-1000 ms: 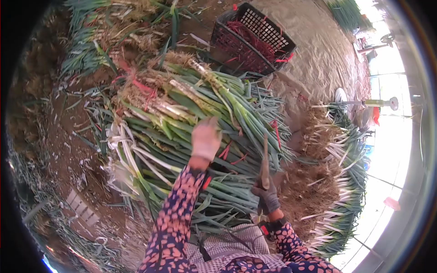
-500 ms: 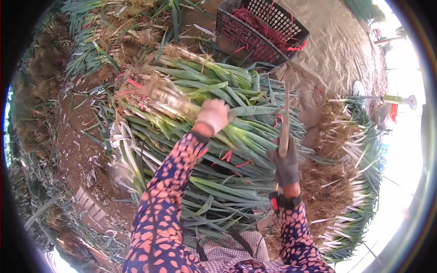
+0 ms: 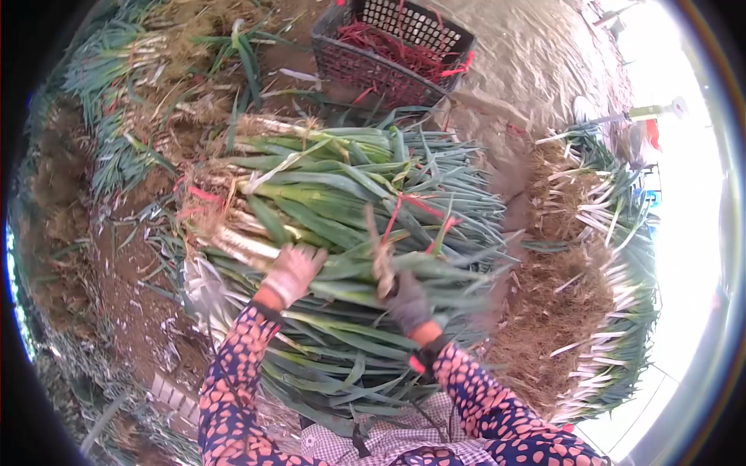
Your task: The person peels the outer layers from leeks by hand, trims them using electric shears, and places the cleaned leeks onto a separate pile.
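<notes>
A large heap of leeks (image 3: 326, 210) lies in front of me, white root ends to the left and green leaves to the right. My left hand (image 3: 294, 276), in a pale glove, curls its fingers over several leek stalks near their white ends. My right hand (image 3: 408, 303), in a dark glove, is closed around a long, thin brown stick-like tool (image 3: 381, 260), which points away from me above the leaves. Its far end is narrow and its kind does not show. Red ties (image 3: 396, 217) cross the leaves just beyond it.
A black plastic crate (image 3: 373, 81) holding red strips stands beyond the heap. More leeks with roots (image 3: 575, 311) lie in a long row at the right. Other leek bundles (image 3: 128, 58) lie at the far left. A grey slatted piece (image 3: 172, 398) rests on the soil at lower left.
My left hand has moved left and toward me, lowering the blurred leeks onto the heap. My right hand has come left over the leaves with the tool. The view has shifted.
</notes>
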`<act>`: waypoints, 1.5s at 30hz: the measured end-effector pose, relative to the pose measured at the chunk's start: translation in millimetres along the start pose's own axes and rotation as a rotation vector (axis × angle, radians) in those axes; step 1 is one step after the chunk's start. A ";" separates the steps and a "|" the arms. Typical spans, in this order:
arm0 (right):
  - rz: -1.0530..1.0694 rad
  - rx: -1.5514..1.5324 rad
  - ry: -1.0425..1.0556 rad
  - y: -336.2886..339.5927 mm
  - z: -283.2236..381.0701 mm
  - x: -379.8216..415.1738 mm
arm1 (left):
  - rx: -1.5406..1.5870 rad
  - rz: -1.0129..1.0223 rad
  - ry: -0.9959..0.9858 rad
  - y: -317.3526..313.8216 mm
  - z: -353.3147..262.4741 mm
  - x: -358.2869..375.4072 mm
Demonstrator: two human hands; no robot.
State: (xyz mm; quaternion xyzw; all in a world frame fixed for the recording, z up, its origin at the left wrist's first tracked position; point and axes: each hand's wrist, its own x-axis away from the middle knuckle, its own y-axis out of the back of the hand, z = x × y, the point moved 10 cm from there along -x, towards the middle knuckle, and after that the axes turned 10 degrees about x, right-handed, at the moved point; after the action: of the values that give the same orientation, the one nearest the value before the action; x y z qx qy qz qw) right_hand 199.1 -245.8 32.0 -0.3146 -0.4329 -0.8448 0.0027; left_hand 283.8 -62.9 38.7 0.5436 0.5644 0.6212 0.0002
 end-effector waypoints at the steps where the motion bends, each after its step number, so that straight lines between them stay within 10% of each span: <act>1: 0.060 -0.015 0.004 -11.7 7.8 11.7 | -0.016 0.054 0.015 -4.4 6.5 10.3; 5: 0.174 -0.104 0.053 -59.9 24.3 30.3 | -0.005 0.101 0.105 -14.3 36.8 51.9; 10: 0.393 -0.178 -0.003 -81.2 27.3 22.6 | -0.037 -0.513 0.367 -36.4 86.4 58.3; 15: 0.267 -0.189 0.055 -62.6 -29.0 36.2 | 0.955 -1.248 0.947 -79.8 44.3 120.5; 18: 0.246 0.039 0.217 -4.7 -2.1 54.7 | 1.569 -1.243 1.163 -162.6 7.1 100.8; 27: 0.559 0.210 0.311 9.9 68.3 88.7 | 1.552 -1.072 1.531 -136.1 54.8 105.2; 31: 0.674 0.314 0.323 -21.3 89.5 85.0 | 1.875 -1.154 1.260 -227.3 92.8 52.4; 35: 0.598 0.347 0.358 -3.6 66.7 113.4 | 2.890 -1.406 0.338 -175.2 30.7 92.5; 41: 0.695 0.461 0.262 0.7 37.0 149.9 | 3.407 -0.957 0.408 -180.3 -38.6 96.4; 45: 0.629 0.481 0.318 -20.3 53.6 137.2 | 2.887 -1.070 0.529 -198.6 -16.3 91.2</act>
State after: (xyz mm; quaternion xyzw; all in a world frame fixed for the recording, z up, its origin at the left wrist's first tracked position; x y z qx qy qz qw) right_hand 111.8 -157.0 113.4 -0.2873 -0.4949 -0.7157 0.4002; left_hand 113.7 53.7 -35.3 -0.2936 0.7651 -0.4244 -0.3851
